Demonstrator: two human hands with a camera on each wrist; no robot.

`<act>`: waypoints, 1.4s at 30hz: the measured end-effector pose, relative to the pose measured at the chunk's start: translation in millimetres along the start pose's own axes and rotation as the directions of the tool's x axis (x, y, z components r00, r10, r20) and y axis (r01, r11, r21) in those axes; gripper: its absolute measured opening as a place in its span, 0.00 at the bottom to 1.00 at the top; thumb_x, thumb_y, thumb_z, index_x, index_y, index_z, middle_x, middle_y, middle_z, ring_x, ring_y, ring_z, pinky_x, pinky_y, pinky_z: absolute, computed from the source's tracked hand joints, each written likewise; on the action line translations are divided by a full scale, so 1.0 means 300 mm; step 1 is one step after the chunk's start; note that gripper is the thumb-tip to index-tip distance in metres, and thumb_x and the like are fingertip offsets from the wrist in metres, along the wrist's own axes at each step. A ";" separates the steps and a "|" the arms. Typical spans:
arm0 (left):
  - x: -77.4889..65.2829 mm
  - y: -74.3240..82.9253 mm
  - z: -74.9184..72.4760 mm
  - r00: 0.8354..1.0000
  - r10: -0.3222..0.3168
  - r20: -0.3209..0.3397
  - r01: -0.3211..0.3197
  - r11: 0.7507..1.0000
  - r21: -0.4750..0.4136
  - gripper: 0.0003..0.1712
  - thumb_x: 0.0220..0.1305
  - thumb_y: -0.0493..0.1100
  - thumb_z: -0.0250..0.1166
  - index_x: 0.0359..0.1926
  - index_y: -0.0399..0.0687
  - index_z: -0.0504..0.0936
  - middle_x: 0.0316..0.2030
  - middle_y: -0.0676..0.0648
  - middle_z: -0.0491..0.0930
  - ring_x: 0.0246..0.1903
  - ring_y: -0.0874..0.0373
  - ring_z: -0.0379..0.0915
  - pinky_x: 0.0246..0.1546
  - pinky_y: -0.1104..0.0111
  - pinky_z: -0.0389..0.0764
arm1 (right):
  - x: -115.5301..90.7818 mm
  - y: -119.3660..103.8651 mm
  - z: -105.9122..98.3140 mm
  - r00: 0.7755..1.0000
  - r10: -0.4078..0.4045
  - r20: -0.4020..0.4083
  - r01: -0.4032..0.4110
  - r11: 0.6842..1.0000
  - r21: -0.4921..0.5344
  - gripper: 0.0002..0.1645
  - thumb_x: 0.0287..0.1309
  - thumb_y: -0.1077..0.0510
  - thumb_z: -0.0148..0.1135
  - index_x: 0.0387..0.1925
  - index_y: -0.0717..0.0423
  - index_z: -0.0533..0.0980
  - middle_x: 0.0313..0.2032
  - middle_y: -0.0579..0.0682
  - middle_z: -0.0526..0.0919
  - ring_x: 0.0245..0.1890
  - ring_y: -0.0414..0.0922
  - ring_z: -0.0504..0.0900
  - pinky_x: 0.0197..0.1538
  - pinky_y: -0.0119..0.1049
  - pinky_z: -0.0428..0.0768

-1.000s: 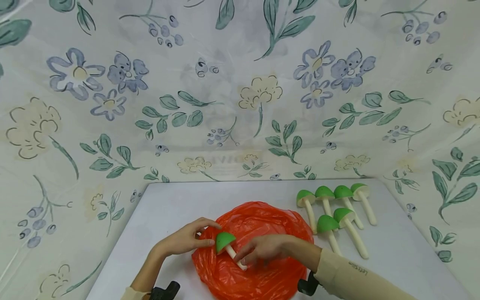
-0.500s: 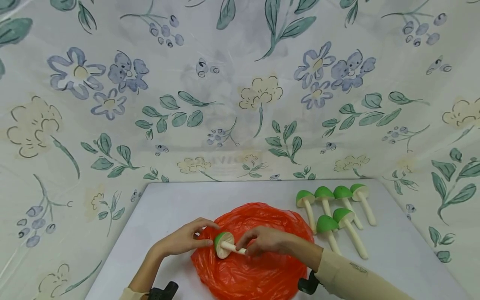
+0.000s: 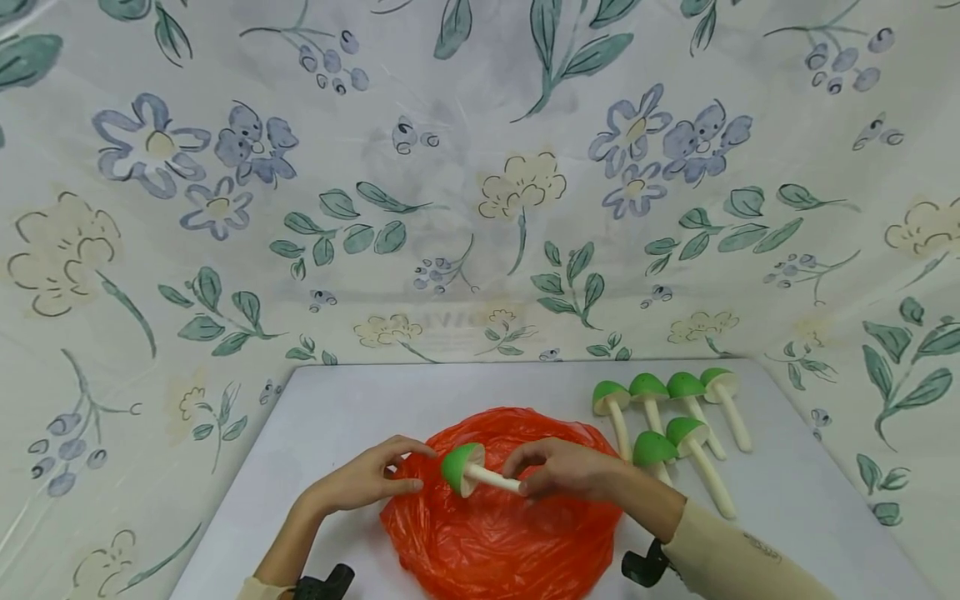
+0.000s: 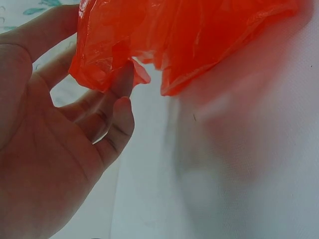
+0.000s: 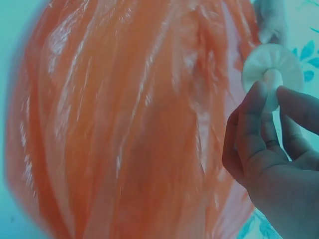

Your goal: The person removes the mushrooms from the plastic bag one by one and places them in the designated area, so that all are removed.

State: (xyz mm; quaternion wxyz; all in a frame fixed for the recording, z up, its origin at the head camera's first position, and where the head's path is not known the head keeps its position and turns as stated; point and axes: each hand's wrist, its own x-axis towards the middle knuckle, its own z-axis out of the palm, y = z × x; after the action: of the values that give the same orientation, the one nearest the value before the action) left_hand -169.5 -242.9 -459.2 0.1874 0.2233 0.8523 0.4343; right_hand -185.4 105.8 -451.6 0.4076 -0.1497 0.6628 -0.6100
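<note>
In the head view my right hand [image 3: 566, 468] pinches a toy mushroom [image 3: 462, 467] by the end of its cream stem. Its green cap points left, above the red plastic bag [image 3: 525, 533]. The right wrist view shows the cap's pale underside [image 5: 271, 62] beyond my thumb and fingertips. At the bag's left rim, my left hand [image 3: 367, 479] holds the thin plastic with bent fingers. In the left wrist view, part of a fingertip shows behind the red film [image 4: 117, 47].
Several more green-capped mushrooms [image 3: 693, 421] lie grouped at the right on the white table [image 3: 352, 400]. Floral cloth [image 3: 465, 208] hangs behind and at both sides. A black camera mount sits on each wrist.
My right hand has taken hold of the mushroom's stem and lifted it up and to the right. The cap has turned over to show its underside. My left hand stays nearly still.
</note>
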 end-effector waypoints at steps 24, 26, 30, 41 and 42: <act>0.009 -0.002 0.000 1.000 -0.008 0.013 0.008 1.000 -0.008 0.23 0.68 0.46 0.67 0.62 0.53 0.78 0.64 0.43 0.70 0.56 0.47 0.66 0.51 0.54 0.74 | -0.350 0.002 -0.325 0.960 -0.184 -0.209 0.183 0.983 -0.024 0.14 0.66 0.65 0.59 0.53 0.60 0.73 0.55 0.56 0.70 0.50 0.52 0.74 0.50 0.41 0.81; 0.009 -0.001 -0.002 1.000 -0.012 0.008 0.012 1.000 -0.005 0.23 0.67 0.46 0.68 0.62 0.53 0.78 0.64 0.43 0.71 0.55 0.47 0.66 0.51 0.54 0.73 | -0.391 0.012 -0.359 0.952 -0.196 -0.235 0.194 0.980 -0.031 0.13 0.68 0.64 0.59 0.53 0.59 0.72 0.54 0.54 0.70 0.48 0.49 0.75 0.50 0.40 0.81; 0.010 0.001 -0.004 1.000 -0.011 0.000 0.011 1.000 -0.005 0.23 0.67 0.46 0.68 0.62 0.52 0.78 0.64 0.42 0.71 0.53 0.47 0.66 0.50 0.54 0.74 | -0.472 0.049 -0.428 0.939 -0.214 -0.271 0.217 0.976 -0.020 0.12 0.70 0.64 0.57 0.53 0.56 0.71 0.53 0.50 0.69 0.43 0.43 0.76 0.49 0.37 0.80; 0.026 0.001 -0.004 1.000 -0.007 0.008 0.007 1.000 -0.004 0.23 0.67 0.46 0.68 0.62 0.52 0.78 0.63 0.42 0.71 0.54 0.47 0.66 0.51 0.54 0.74 | -0.689 0.231 -0.602 0.914 -0.189 -0.359 0.219 0.975 0.044 0.12 0.73 0.66 0.49 0.50 0.47 0.72 0.44 0.45 0.74 0.42 0.38 0.79 0.50 0.34 0.80; 0.027 0.000 -0.004 1.000 -0.006 0.006 0.006 1.000 -0.003 0.23 0.67 0.46 0.68 0.62 0.52 0.78 0.63 0.42 0.71 0.54 0.47 0.66 0.51 0.54 0.74 | -0.702 0.245 -0.614 0.913 -0.172 -0.371 0.206 0.977 0.053 0.12 0.73 0.66 0.49 0.50 0.48 0.71 0.44 0.46 0.74 0.42 0.39 0.79 0.50 0.34 0.80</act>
State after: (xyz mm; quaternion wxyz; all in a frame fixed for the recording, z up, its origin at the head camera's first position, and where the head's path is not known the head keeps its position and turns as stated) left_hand -177.0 -239.2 -459.4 0.1919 0.2217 0.8517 0.4343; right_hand -165.3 394.3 -458.8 0.2231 -0.0789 0.6808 -0.6932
